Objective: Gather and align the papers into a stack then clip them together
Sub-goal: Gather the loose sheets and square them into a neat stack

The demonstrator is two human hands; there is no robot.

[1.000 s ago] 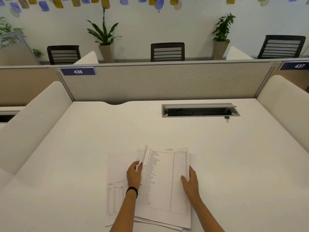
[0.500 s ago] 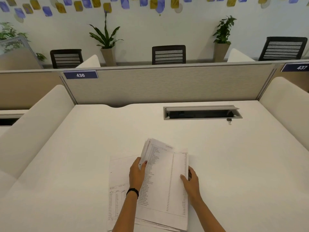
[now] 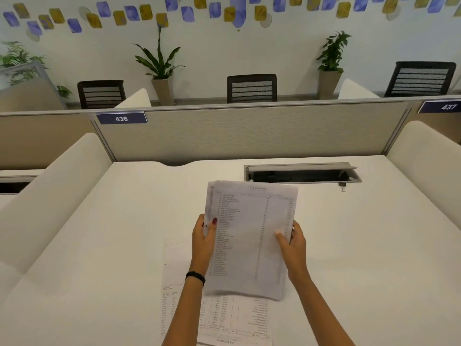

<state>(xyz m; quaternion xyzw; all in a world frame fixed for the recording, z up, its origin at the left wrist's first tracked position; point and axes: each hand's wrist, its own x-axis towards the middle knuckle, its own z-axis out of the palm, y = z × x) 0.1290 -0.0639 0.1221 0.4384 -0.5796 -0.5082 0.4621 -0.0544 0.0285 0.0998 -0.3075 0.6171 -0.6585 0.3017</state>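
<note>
Tap white printed paper sheaf (image 3: pixel 252 233) squarely on white tabletop (image 3: pixel 361 245), left hand (image 3: pixel 203 239), right hand (image 3: pixel 293 242) fingers clamped at 9, 3 o'clock

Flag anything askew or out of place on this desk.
The papers gripped by the left hand and right hand are not squared: a back sheet juts out upper left. Loose sheets lie fanned on the desk beneath. The binder clip sits apart by the cable slot.

Print on held sheets (image 3: pixel 252 236) blurred; desk sheets (image 3: pixel 234 318) (lower ends) cut off.
</note>
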